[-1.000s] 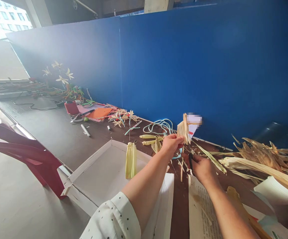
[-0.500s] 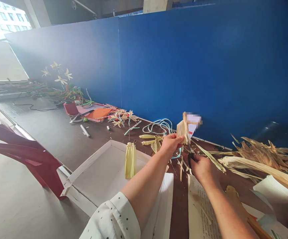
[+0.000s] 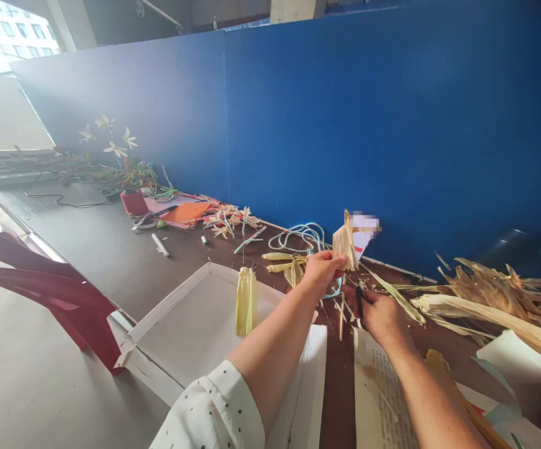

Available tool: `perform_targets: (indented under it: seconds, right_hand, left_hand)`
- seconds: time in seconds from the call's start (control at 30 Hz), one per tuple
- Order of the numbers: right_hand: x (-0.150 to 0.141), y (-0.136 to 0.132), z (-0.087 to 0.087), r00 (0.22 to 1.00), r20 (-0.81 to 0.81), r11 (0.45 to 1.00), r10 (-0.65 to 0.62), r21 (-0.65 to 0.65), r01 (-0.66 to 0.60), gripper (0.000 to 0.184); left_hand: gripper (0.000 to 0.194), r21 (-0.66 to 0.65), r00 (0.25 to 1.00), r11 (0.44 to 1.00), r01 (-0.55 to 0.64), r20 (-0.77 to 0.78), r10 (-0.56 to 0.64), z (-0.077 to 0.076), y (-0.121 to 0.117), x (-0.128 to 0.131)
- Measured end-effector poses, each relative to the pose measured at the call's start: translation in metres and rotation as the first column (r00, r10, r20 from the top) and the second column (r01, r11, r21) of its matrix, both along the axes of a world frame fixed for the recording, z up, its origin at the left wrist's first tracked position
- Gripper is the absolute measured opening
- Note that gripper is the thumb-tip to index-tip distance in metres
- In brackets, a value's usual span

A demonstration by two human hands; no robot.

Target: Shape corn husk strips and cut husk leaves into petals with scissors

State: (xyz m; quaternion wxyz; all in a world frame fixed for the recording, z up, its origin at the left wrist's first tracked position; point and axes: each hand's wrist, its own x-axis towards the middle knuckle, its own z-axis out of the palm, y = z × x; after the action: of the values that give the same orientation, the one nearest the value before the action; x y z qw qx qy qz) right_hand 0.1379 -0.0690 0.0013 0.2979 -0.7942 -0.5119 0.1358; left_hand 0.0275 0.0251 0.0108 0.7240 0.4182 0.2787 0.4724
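- Head view: left hand (image 3: 321, 269) pinches a folded piece of dried husk (image 3: 345, 243) by its lower edge, fanned end up. Probably held upright so the base stays exposed for trimming.
- Right hand (image 3: 383, 315) sits just right of and below the husk, grip closed around dark-handled scissors (image 3: 359, 298). The blades point up toward the husk's base; too small to tell whether they touch it.
- Husk is raised off the desk (image 3: 125, 262), in front of the blue partition (image 3: 392, 125).
- Right of the husk: a pile of loose dried husks (image 3: 495, 293), likely stock kept within reach.
- Left of and below the husk: a shallow white cardboard tray (image 3: 167, 312) holding a pale yellow husk bundle (image 3: 246, 300).
- Behind the husk: blue cord (image 3: 298, 236) coiled on the desk; trimmed scraps scattered around both hands.
- Far left of the husk: husk flowers (image 3: 111, 140) and coloured paper (image 3: 184, 212) along the partition.
- Desk is dark brown, long; red chair (image 3: 50, 287) at its left edge, bright window in the far corner.
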Motion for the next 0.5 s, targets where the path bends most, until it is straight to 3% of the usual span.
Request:
perform_targets:
  seconds: [0.3, 0.5]
  right_hand:
    - [0.0025, 0.0029, -0.0061, 1.0, -0.02, 1.0, -0.013, 0.023, 0.014, 0.044]
    - [-0.0041, -0.0001, 0.002, 1.0, 0.016, 1.0, -0.02, -0.011, 0.02, 0.044]
  left_hand:
    - [0.025, -0.026, 1.0, 1.0, 0.01, -0.028, -0.011, -0.0007, 0.0006, 0.0013]
    - [0.021, -0.021, 0.994, 0.994, -0.104, -0.04, 0.103, -0.0023, 0.0037, 0.0029]
